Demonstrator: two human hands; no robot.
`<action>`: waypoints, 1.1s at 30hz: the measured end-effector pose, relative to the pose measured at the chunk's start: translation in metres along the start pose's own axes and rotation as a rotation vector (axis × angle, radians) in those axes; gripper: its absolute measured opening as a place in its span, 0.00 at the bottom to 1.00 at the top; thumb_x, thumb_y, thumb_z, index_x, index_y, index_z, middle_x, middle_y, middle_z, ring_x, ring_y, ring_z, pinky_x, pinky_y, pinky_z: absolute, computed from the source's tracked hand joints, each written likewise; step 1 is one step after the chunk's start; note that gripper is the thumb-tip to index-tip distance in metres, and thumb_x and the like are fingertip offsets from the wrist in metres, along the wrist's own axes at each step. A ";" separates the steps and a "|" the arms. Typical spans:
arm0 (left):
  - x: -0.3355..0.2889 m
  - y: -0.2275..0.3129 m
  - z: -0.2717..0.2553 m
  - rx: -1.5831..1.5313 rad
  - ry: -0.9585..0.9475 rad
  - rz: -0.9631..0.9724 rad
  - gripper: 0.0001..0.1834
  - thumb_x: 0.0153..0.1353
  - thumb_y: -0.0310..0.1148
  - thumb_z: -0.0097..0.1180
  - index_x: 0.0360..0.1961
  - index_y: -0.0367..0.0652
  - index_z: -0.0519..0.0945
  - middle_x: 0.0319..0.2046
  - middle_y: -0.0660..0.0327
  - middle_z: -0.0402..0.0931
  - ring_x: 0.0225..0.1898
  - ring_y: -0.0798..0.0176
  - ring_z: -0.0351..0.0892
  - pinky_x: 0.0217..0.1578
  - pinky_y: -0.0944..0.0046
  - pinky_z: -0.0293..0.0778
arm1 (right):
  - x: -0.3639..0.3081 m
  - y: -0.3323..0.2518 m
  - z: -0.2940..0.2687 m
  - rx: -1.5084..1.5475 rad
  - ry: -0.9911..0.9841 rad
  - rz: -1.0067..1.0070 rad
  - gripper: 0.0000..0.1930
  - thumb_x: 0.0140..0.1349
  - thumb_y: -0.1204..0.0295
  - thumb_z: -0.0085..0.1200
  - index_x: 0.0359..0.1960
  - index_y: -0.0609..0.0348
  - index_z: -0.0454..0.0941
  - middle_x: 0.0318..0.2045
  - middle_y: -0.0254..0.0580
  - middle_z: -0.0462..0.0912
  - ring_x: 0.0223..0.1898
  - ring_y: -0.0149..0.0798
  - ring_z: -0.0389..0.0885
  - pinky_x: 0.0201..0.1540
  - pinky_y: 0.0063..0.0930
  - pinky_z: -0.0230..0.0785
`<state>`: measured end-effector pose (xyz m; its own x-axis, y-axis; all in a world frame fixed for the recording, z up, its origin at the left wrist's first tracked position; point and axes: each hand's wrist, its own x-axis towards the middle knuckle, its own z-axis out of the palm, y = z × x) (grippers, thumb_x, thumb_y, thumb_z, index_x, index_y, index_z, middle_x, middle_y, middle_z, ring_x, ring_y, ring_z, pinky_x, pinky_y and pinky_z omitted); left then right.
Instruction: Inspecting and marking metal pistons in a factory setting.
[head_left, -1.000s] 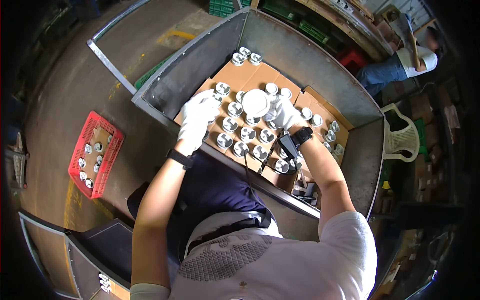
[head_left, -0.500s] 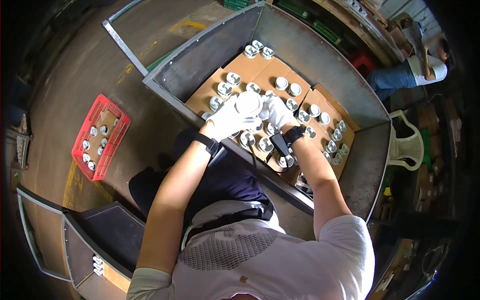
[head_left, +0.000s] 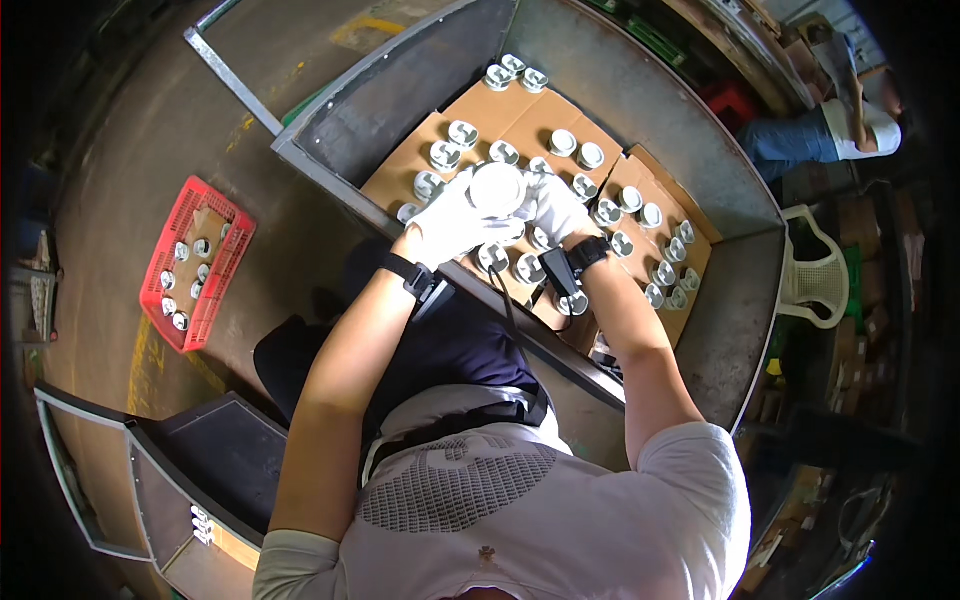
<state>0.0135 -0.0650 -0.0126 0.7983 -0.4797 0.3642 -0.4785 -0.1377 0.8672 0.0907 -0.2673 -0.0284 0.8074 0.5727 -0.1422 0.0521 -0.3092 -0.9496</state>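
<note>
We had our left hand's (head_left: 450, 222) grip closed on a round metal piece (head_left: 497, 190) at twelve o'clock above the cardboard (head_left: 500, 116), maybe to keep it steady, while our right hand (head_left: 556, 208) sat at its three o'clock side, grip too hidden to tell.

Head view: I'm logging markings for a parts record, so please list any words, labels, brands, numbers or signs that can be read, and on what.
No text can be read.
Held round part: too bright to make out any marking.
Other round parts: too small.
Shirt print: no legible words.
Cardboard boxes: too dark and blurred.
</note>
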 end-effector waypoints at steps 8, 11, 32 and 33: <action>-0.008 -0.002 -0.004 0.119 0.354 -0.318 0.32 0.51 0.36 0.71 0.56 0.37 0.74 0.44 0.58 0.80 0.44 0.61 0.80 0.45 0.61 0.77 | -0.014 -0.035 0.010 0.152 -0.107 -0.241 0.06 0.65 0.77 0.55 0.43 0.59 0.75 0.39 0.35 0.77 0.42 0.31 0.74 0.47 0.29 0.69; -0.006 0.017 0.001 -0.401 0.479 -0.465 0.34 0.48 0.31 0.72 0.57 0.40 0.73 0.44 0.60 0.79 0.42 0.66 0.80 0.39 0.66 0.79 | -0.019 -0.030 0.011 -0.017 -0.002 -0.238 0.08 0.64 0.78 0.56 0.43 0.59 0.76 0.36 0.36 0.78 0.40 0.33 0.74 0.46 0.30 0.69; -0.010 -0.050 0.002 0.198 0.262 0.048 0.25 0.68 0.35 0.51 0.65 0.44 0.64 0.58 0.57 0.67 0.59 0.57 0.71 0.55 0.53 0.77 | -0.022 -0.080 0.011 -0.116 0.028 -0.181 0.11 0.67 0.63 0.57 0.38 0.57 0.82 0.30 0.29 0.81 0.30 0.25 0.74 0.35 0.23 0.68; -0.007 -0.039 0.008 0.186 0.251 0.051 0.25 0.68 0.35 0.51 0.65 0.44 0.64 0.58 0.57 0.67 0.59 0.57 0.71 0.55 0.53 0.77 | -0.022 -0.080 0.009 -0.117 0.041 -0.170 0.11 0.67 0.63 0.57 0.38 0.57 0.82 0.30 0.29 0.81 0.30 0.25 0.74 0.35 0.23 0.68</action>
<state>0.0238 -0.0630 -0.0521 0.8261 -0.2641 0.4978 -0.5600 -0.2861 0.7775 0.0635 -0.2489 0.0483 0.8043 0.5934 0.0306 0.2550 -0.2981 -0.9198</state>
